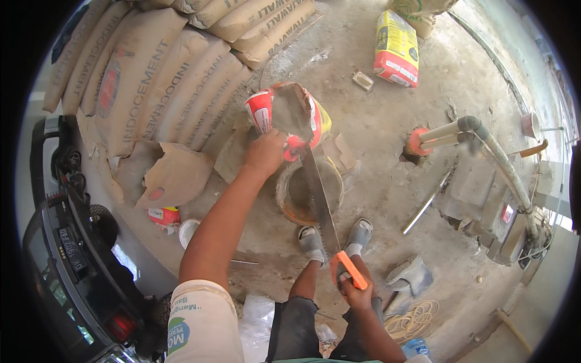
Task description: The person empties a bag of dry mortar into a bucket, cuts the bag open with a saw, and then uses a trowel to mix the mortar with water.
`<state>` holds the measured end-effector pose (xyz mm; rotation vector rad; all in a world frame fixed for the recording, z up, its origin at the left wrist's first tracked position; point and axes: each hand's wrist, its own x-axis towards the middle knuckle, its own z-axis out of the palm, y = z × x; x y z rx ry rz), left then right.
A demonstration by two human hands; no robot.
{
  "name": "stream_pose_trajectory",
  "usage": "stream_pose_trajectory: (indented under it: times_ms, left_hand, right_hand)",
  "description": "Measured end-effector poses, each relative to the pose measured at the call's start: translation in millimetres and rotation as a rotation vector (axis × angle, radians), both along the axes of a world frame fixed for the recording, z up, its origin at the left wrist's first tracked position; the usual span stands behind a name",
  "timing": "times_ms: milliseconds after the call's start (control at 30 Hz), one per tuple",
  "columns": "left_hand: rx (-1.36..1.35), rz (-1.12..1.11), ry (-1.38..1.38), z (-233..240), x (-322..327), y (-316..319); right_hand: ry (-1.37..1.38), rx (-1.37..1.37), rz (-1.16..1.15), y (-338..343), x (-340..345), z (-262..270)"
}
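Observation:
My left hand (pixel 268 149) grips the torn edge of an opened red and yellow bag (pixel 320 122), whose mouth shows grey powder (pixel 289 106). In my right hand (pixel 356 288) is the orange handle of a handsaw (pixel 323 199). Its toothed blade slants up and away from me, the far part reaching into the mouth of the bag; the tip is hard to make out against the powder. Below the bag stands a round bucket (pixel 281 208), its rim smeared, with grey matter inside. The blade passes over this bucket in the view.
Stacked cement bags (pixel 150 81) rise at the left, beside a torn paper bag (pixel 177 177). A parked car (pixel 77 254) is at the far left. Another red and yellow bag (pixel 396 50) stands at the back. Pipes (pixel 501 159), concrete blocks (pixel 470 181), a shovel (pixel 411 279) and coiled cord (pixel 413 322) lie right.

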<state>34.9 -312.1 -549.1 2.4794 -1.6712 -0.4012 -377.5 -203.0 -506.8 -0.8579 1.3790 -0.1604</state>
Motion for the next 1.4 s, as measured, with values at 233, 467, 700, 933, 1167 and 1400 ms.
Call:
stream_pose_trajectory:
  times_ms: [233,467,700,933,1167,1400]
  left_hand:
    - [0.223,0.103,-0.022,18.3,-6.7,-44.0]
    - [0.072,0.497,-0.175,-10.2,34.9,-89.3]
    - [0.411,0.49,0.013,13.0,82.0,-76.0]
    - [0.344,0.397,-0.024,14.2,88.6,-66.6]
    - [0.231,0.426,0.044,7.8,94.0,-45.5]
    - [0.255,0.425,-0.016,-0.5,96.5,-42.4]
  right_hand:
    - [0.015,-0.156,0.048,-29.4,-15.5,18.1]
    - [-0.051,-0.174,0.134,-121.6,52.5,19.4]
    - [-0.139,-0.046,0.094,-213.5,162.8,48.3]
    - [-0.237,0.103,0.236,-254.8,226.3,13.2]
    - [-0.051,0.14,0.265,-208.4,165.6,51.3]
    - [-0.038,0.045,0.253,-206.5,186.6,43.6]
